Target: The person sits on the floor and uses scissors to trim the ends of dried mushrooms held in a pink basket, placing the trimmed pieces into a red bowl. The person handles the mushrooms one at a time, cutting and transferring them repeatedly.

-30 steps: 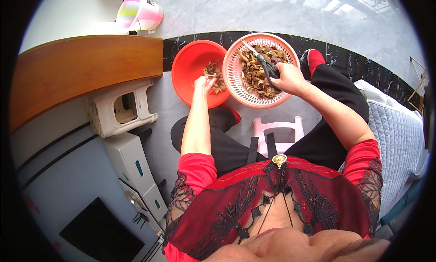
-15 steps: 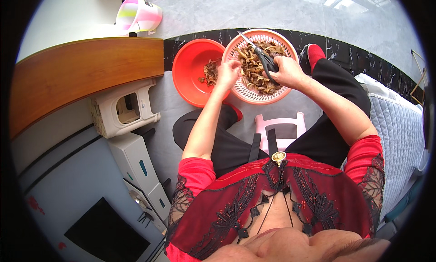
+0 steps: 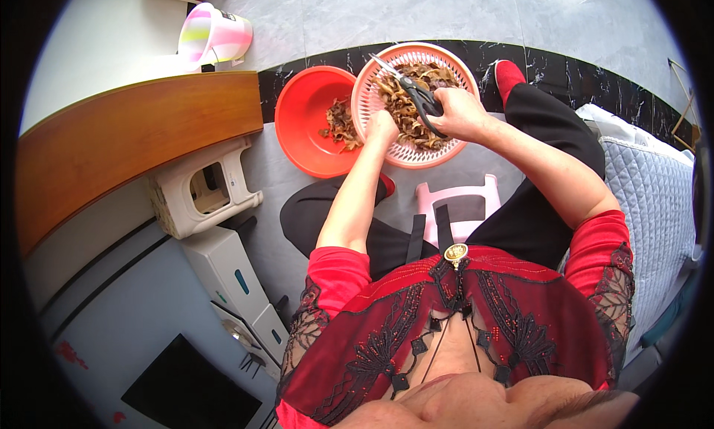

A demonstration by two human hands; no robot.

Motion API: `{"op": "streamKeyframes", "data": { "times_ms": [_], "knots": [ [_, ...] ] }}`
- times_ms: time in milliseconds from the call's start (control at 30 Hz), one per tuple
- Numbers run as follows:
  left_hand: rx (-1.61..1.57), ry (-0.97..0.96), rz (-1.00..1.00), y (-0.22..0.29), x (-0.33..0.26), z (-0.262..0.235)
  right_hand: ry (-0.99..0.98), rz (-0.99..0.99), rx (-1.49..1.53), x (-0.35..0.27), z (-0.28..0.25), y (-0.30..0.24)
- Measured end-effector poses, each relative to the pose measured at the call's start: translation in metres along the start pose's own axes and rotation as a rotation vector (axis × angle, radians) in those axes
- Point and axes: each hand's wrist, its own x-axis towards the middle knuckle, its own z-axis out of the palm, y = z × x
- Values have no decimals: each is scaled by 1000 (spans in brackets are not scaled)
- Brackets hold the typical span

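Observation:
A pair of black-handled scissors (image 3: 418,94) is in my right hand (image 3: 459,114), its blades pointing up and left over the basket. Below it a pink-and-white slotted basket (image 3: 362,94) holds a heap of brown, curled pieces that look like dried mushrooms (image 3: 409,113). My left hand (image 3: 382,127) is over the basket's left side with its fingers curled down; what they hold, if anything, is hidden. Beside the basket on the left, an orange-red basin (image 3: 301,124) contains a smaller pile of brown pieces (image 3: 342,124).
A pink plastic stool (image 3: 460,206) stands between my legs. To the left are a wooden ledge (image 3: 149,117), a cream stool (image 3: 212,187) and white cabinets (image 3: 227,269). A colourful bucket (image 3: 223,35) stands at the far left, a quilted cover (image 3: 643,206) at the right.
My left hand has moved right, from the basket's rim farther over it, and its fingers have curled down. The right hand still holds the scissors. The whole view has shifted slightly.

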Motion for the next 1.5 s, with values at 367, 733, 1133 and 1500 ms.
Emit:
{"op": "streamKeyframes", "data": {
  "times_ms": [367,733,1133,1500],
  "knots": [
    [219,-75,36,17,-10,-4,-27,5,-50,3,6,5],
    [-187,-217,255,14,-26,-44,-25,19,2,1,2,5],
    [-1553,-483,305,-2,-94,-100,-103,37,102,4,4,4],
    [-1470,-384,200,12,-99,-97,-143,92,175,2,-1,-3]
  ]
}}
